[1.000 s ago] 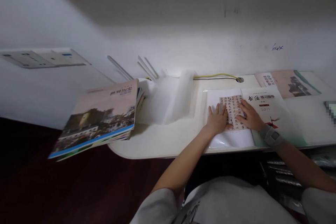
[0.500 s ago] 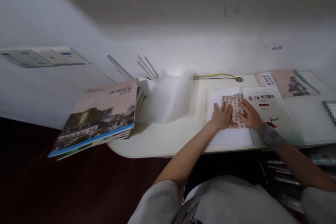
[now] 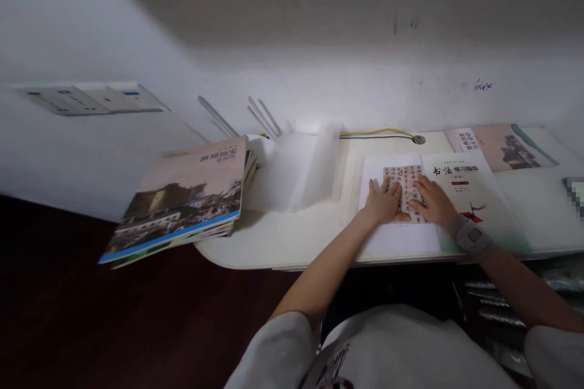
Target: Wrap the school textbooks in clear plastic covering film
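Observation:
A thin white booklet (image 3: 401, 237) lies open and face down on the white desk (image 3: 283, 237), its back cover printed with a block of calligraphy and its front cover (image 3: 460, 185) carrying a black title. My left hand (image 3: 382, 203) lies flat on the back cover, fingers stretched out. Beside it, my right hand (image 3: 431, 200) presses flat near the spine, fingers spread. A grey band sits on my right wrist (image 3: 472, 236).
A stack of textbooks (image 3: 182, 206) overhangs the desk's left end. Translucent plastic sheets (image 3: 296, 170) lie in the middle. A yellow cable (image 3: 374, 132) runs along the wall to a grommet. Another book (image 3: 502, 146) lies at the back right. Wall sockets (image 3: 91, 98) are far left.
The glossy plastic cover under the booklet no longer shows. My left hand slid a little right onto the calligraphy block. The view shifted slightly.

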Demonstrator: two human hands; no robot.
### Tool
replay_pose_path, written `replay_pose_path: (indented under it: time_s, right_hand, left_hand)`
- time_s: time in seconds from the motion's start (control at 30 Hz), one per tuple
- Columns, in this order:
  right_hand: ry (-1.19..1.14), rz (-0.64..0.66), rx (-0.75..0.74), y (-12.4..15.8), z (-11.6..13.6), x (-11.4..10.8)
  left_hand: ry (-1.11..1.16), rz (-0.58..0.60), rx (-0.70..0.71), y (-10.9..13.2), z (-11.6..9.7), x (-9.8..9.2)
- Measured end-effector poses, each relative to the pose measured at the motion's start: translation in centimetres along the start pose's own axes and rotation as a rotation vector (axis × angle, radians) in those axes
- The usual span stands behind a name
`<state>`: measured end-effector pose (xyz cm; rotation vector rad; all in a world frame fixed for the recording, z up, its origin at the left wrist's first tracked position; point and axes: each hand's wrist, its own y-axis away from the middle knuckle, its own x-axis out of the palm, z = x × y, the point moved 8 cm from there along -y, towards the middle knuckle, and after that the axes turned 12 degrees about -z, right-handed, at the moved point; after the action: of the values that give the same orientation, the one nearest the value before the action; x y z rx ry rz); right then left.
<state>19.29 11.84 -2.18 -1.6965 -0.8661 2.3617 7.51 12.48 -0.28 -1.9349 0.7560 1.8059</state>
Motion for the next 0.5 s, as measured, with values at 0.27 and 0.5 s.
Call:
replay_pose_path:
  time_s: [0.27, 0.5]
  right_hand:
    - [0.115, 0.091, -0.132, 0.1, 1.8, 0.3]
    - [0.103, 0.052, -0.083, 0.3, 1.4, 0.4]
  left_hand:
    - [0.013, -0.049, -0.008, 0.6, 0.1, 0.6]
    - [0.017, -0.334, -0.347, 3.1, 5.3, -0.7]
